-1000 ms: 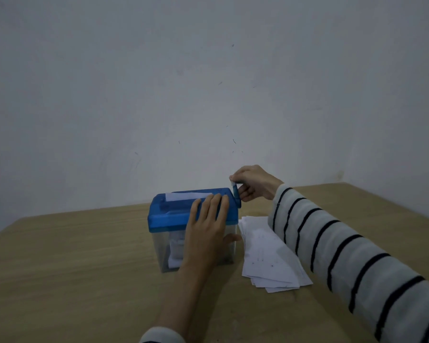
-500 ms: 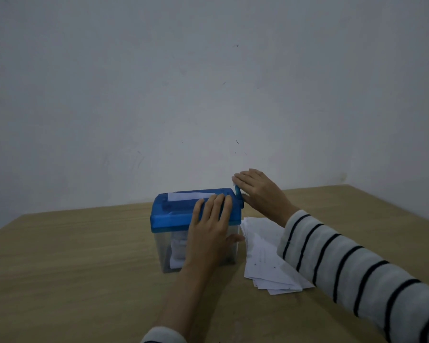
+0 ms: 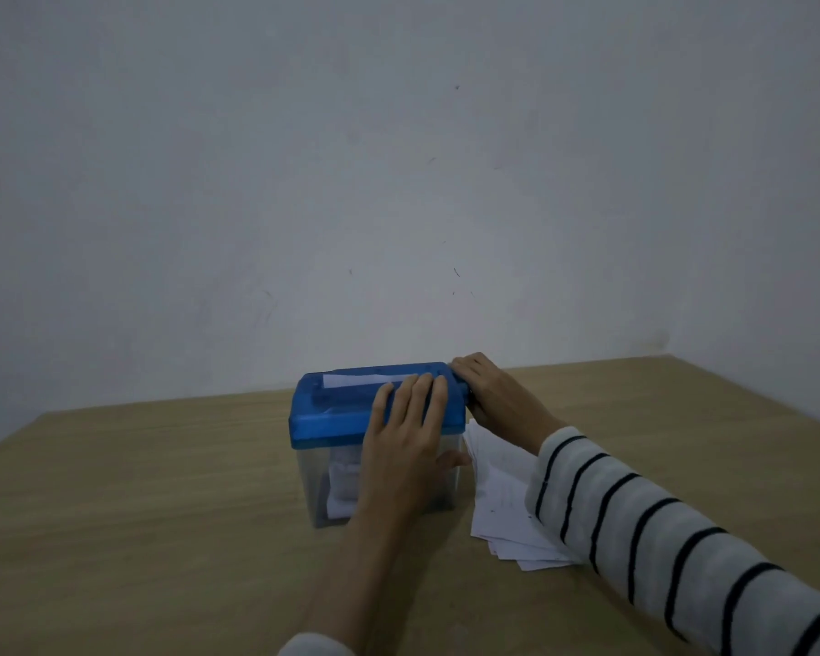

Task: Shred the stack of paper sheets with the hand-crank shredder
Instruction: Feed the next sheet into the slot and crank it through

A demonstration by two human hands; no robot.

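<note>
A small hand-crank shredder [image 3: 337,419] with a blue lid and a clear bin stands on the wooden table [image 3: 138,513]. A white sheet [image 3: 361,379] pokes a little out of the slot on top, and shreds [image 3: 344,485] lie inside the bin. My left hand [image 3: 410,433] rests flat on the lid's right part with fingers straight, thumb down the bin's side. My right hand [image 3: 493,395] grips the crank at the shredder's right end; the crank itself is mostly hidden under the fingers. A stack of white paper sheets [image 3: 503,508] lies on the table right of the shredder, partly under my striped sleeve.
A plain pale wall [image 3: 398,182] rises right behind the table. The table's far edge meets the wall, and its right edge [image 3: 777,409] runs diagonally at the far right.
My right hand has swung down and forward around the crank, from raised above the lid's corner to low beside it. The sheet in the slot has sunk a little. My left hand stayed put.
</note>
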